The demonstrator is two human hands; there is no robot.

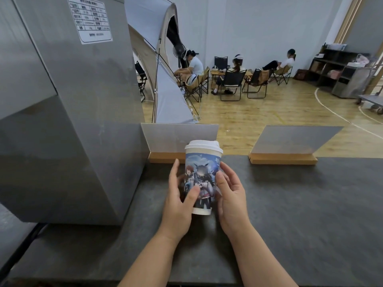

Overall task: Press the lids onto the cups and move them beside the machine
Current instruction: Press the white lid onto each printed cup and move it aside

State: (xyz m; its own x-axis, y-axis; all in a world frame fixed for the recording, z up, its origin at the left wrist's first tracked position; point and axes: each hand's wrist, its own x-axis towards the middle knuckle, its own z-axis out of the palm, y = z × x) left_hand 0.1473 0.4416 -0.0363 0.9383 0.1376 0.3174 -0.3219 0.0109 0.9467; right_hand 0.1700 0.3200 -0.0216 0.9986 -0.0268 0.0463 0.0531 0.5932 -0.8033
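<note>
A tall paper cup (204, 172) with a cartoon print stands upright on the dark counter (290, 204), a white lid (204, 145) seated on its rim. My left hand (179, 195) wraps the cup's left side, thumb across the front. On the cup's right side my right hand (230, 193) has its fingers against the wall, thumb at the front. The big grey metal machine (68, 121) rises just left of the cup, a short gap away. No other cup or lid is in sight.
Two sign holders on wooden bases stand at the counter's far edge, one (180, 139) right behind the cup, one (290, 143) to the right. Beyond lie a wooden floor, a tent, and people seated on folding chairs.
</note>
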